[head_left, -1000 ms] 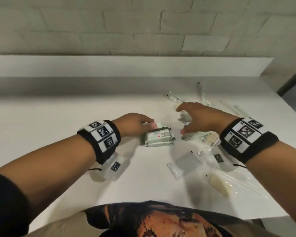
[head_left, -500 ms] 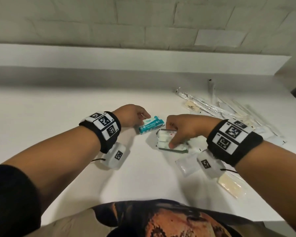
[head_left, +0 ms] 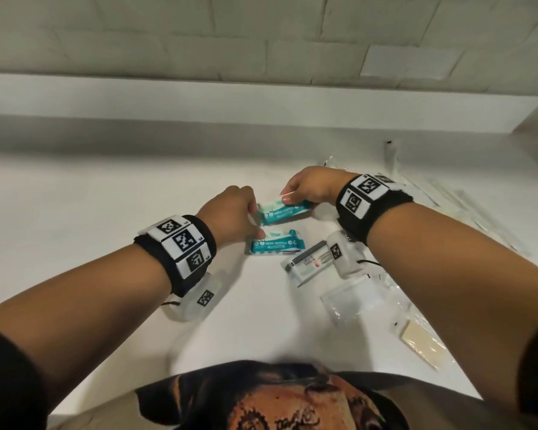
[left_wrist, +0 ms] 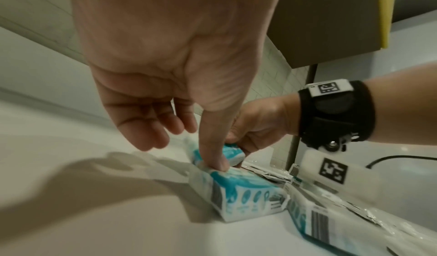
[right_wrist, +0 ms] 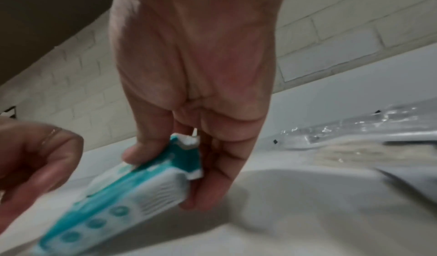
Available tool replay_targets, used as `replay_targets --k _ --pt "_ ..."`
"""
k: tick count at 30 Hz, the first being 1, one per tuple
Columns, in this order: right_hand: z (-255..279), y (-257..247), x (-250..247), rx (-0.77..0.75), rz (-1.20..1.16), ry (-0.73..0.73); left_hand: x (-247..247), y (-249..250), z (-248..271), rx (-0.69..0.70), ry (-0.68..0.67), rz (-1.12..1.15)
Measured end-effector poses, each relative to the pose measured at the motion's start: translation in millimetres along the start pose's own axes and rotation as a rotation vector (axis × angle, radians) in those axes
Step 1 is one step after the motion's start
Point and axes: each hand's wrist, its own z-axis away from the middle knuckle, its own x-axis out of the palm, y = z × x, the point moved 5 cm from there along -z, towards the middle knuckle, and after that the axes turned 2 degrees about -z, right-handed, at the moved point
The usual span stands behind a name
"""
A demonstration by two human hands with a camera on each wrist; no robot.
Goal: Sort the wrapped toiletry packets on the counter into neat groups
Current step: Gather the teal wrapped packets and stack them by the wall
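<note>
Two teal-and-white mini wipes packs lie side by side on the white counter (head_left: pixel 112 231). My right hand (head_left: pixel 292 197) pinches the right end of the far pack (head_left: pixel 284 211) between thumb and fingers; the right wrist view shows that far pack (right_wrist: pixel 132 190) tilted, with its end in my right hand (right_wrist: pixel 170 166). My left hand (head_left: pixel 249 220) hovers at the left ends of both packs. Its thumb (left_wrist: pixel 214 159) presses the top edge of the near pack (left_wrist: pixel 248 198), also visible from the head (head_left: pixel 277 246), while its fingers hang relaxed. A third pack (head_left: pixel 311 262) lies label-down to the right.
Clear wrapped packets (head_left: pixel 351 301) and a beige sachet (head_left: pixel 423 339) lie under my right forearm. Long clear-wrapped items (head_left: pixel 466 206) are spread at the far right. A raised white ledge (head_left: pixel 261 100) and a tiled wall bound the back of the counter.
My right hand has taken a teal pack from the pile and carried it behind the first one. My left hand has set its pack down and now only touches it.
</note>
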Motion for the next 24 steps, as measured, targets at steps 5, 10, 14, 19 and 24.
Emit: replay_targets --k 5,10,14,19,24 --pt "2.6 -13.2 5.9 -0.072 0.304 0.017 -0.6 0.3 0.6 0.016 0.0 0.028" --pt "60.4 -10.8 7.9 -0.092 0.459 -0.101 3.0 5.4 -6.8 0.061 -0.054 0.047" --pt "88.0 7.3 56.6 -0.239 0.861 -0.144 6.9 14.8 -11.4 0.098 -0.079 0.088" --pt "84.4 15.0 38.5 -0.11 0.515 -0.302 6.5 20.7 -13.3 0.135 -0.121 0.089" --pt "67.9 29.8 17.8 -0.017 0.56 -0.125 10.0 23.5 -5.7 0.181 -0.255 -0.012"
